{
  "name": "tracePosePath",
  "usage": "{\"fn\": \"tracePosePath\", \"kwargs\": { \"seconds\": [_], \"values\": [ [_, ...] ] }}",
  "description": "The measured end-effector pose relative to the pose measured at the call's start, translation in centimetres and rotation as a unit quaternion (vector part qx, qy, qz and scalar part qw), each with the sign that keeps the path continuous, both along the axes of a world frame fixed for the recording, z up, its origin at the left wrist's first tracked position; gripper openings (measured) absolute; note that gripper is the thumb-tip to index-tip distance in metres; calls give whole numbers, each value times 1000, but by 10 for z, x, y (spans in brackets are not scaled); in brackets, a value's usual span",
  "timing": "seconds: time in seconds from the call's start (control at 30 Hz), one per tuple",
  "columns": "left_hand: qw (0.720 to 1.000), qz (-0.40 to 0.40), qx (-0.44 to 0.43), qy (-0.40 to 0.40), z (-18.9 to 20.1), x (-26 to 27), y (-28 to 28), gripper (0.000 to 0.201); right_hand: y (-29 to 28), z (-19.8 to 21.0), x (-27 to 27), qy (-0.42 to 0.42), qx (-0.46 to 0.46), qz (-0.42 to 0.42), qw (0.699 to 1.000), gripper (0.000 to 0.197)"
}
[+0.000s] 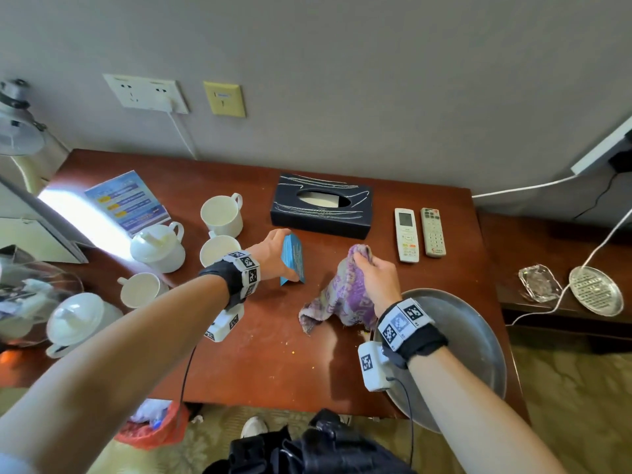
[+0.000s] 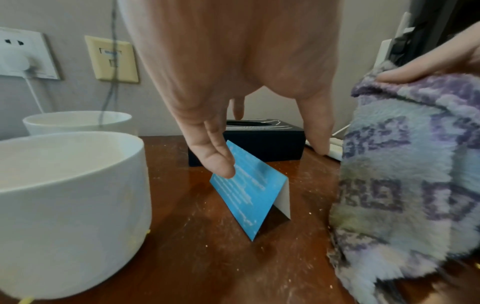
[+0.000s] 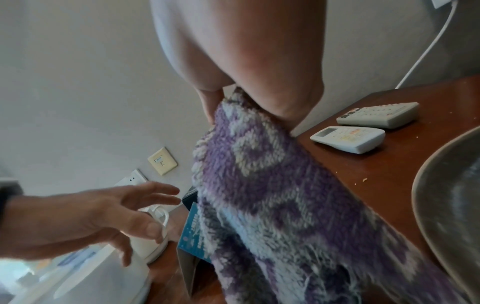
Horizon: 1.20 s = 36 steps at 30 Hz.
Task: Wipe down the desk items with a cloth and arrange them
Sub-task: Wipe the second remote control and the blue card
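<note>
Reddish wooden desk [image 1: 266,354] against a grey wall, scuffed and speckled with crumbs. On the wall above, a white power socket [image 1: 147,94] with a plug in it, beside a yellow wall plate [image 1: 224,99].

At far left, a blue leaflet [image 1: 128,201] lying flat near the back edge. In front of it, a white lidded pot [image 1: 158,246] and, nearer the front edge, a white teapot [image 1: 77,319]. Three white cups close by: one toward the back [image 1: 221,215], one just beside the left wrist [image 1: 219,249], one lower down [image 1: 140,289].

Left hand [image 1: 272,254] next, fingers spread and loosely extended over a folded blue tent card [image 1: 293,260] standing on the desk; in the left wrist view one fingertip [image 2: 221,166] touches the card's upper face, thumb held apart, nothing gripped.

Behind the card, a black tissue box [image 1: 321,206] near the wall.

Further right, right hand [image 1: 378,273] pinching the top of a purple patterned cloth [image 1: 345,295], fingers curled round the bunched fabric, the remainder hanging down with its lower end on the desk just beside the card.

Beyond that, two remote controls side by side: a white remote [image 1: 407,234] and a grey remote [image 1: 433,232]. At the front right corner, a round metal tray [image 1: 478,336] partly under the right wrist.
</note>
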<state>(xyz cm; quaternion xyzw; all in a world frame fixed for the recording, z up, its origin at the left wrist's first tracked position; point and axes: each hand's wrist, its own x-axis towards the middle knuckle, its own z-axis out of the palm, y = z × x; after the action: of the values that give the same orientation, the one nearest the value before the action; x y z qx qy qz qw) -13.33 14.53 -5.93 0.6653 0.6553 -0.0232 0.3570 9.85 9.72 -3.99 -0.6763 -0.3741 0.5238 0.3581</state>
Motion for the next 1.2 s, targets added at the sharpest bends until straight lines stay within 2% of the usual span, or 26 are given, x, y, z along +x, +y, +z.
{"fn": "tracePosePath", "kwargs": {
  "seconds": [0.1,0.17,0.23,0.3,0.47,0.7,0.77,0.83,0.97,1.1,1.2],
  "values": [
    [1000,13,-10,-9,-6,5,11,115,7,-8,3,41,-45,-6,998,21],
    [1000,12,-23,-4,-9,8,17,119,10,-16,4,46,-68,-9,997,35],
    [999,4,-38,7,-11,10,20,124,13,-25,6,42,-77,-14,996,58],
    [999,-3,-46,18,-14,11,22,128,14,-32,10,49,-84,-23,995,65],
    [997,-5,-69,36,-18,13,26,130,14,-34,16,61,-103,-34,992,37],
    [998,7,-65,25,-13,14,25,130,16,-37,15,78,-114,-26,990,27],
    [999,17,-42,-19,-11,15,18,126,17,-33,15,91,-114,-30,989,28],
    [994,28,-24,-98,-7,17,8,122,19,-26,16,96,-97,-27,990,24],
    [977,21,-26,-211,12,20,-11,113,22,-1,18,81,-10,26,996,17],
    [948,40,-66,-310,29,20,-20,106,22,23,6,61,49,69,995,23],
    [924,57,-81,-370,34,20,-25,113,16,36,-7,47,77,82,993,24]
  ]
}}
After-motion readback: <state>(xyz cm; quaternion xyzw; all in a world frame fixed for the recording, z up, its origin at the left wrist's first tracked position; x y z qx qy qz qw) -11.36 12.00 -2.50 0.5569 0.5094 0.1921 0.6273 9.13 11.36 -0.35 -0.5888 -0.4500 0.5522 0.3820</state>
